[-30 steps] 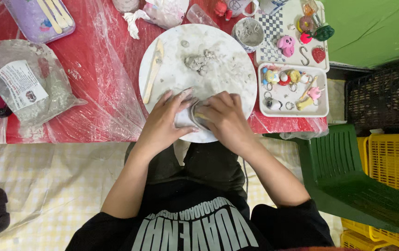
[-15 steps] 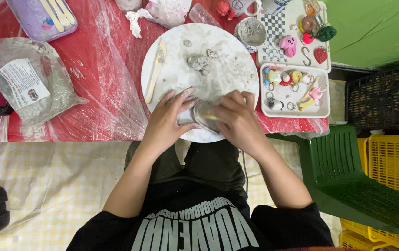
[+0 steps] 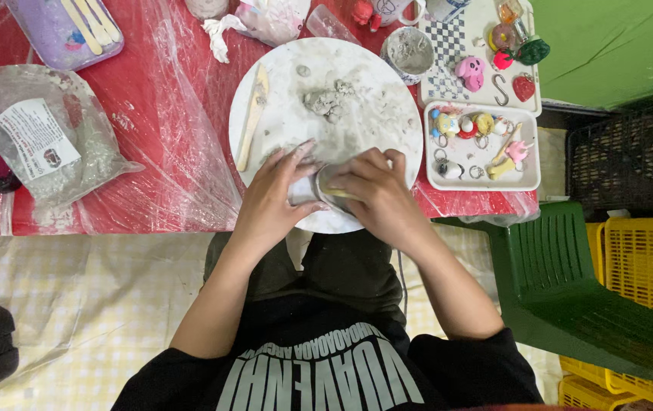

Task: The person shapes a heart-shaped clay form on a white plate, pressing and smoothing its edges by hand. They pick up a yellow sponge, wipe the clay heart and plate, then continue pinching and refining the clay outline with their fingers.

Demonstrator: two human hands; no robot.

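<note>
Small grey clay cup [image 3: 325, 192] sits at the near edge of the round white board [image 3: 372, 129], held between both hands. Mostly hidden by the fingers; only a bit of rim and pale wall shows.

Left hand [image 3: 273, 202]: fingers curled round the cup's left side, tips close together and pressed on the wall, thumb up toward the rim. Wrapped, not spread.

Right hand [image 3: 376, 194]: fingers bent over the cup's top and right side, knuckles up, tips tucked at the rim. Whether they pinch the rim or just press on it, can't tell.

On the board beyond the hands: clump of grey clay scraps [image 3: 326, 100] near the middle, wooden modelling stick [image 3: 252, 116] along the left edge.

Just right of the board: white tray [image 3: 528, 156] with small coloured charms and metal rings. Behind it, checkered tray [image 3: 455, 38] with more figures. Small clay-smeared cup [image 3: 408, 49] at the board's far right rim.

Left, well apart: clear plastic bag [image 3: 37, 137] on the red table cover [image 3: 166, 91]. Green plastic chair [image 3: 570, 281] at right.
</note>
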